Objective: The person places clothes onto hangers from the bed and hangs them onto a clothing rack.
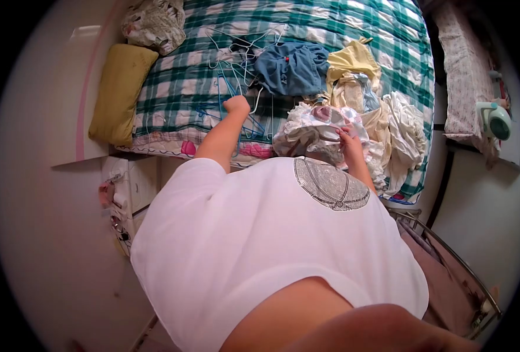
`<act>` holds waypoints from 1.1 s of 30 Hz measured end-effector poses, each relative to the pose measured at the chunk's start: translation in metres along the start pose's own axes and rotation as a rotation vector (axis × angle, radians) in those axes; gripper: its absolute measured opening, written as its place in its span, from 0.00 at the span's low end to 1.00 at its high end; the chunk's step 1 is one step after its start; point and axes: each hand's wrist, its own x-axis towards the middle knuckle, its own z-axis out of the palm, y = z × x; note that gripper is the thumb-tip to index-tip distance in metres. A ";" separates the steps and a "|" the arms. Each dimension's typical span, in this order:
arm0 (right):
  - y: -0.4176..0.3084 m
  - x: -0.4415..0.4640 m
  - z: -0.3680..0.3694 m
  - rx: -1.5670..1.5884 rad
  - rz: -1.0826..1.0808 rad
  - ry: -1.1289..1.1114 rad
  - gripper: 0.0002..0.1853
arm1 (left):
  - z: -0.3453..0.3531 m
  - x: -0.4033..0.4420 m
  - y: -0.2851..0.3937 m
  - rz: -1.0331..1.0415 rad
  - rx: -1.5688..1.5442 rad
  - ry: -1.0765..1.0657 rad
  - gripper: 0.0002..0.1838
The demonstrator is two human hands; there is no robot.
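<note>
My left hand (236, 105) is closed at the top of a blue hanger, at the lower edge of a tangle of blue and white hangers (236, 64) on the bed. On the right, my right hand (346, 136) pinches the edge of a white garment with a pink print (324, 120). That garment lies over a heap of pale, ruffled clothes. Just above the heap is a crumpled blue garment (292, 67), with a yellow garment (354, 60) to its right. White clothes (404, 129) lie near the bed's right side.
A green and white checked quilt (324, 20) covers the bed. At the left are an olive pillow (122, 94) and a bundled patterned cloth (154, 24). A pale green fan (497, 121) stands at the right, above a metal rail (459, 264).
</note>
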 end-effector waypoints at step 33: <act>-0.023 -0.012 -0.023 -0.121 0.058 -0.158 0.07 | -0.089 -0.142 0.033 0.510 -0.490 -0.210 0.18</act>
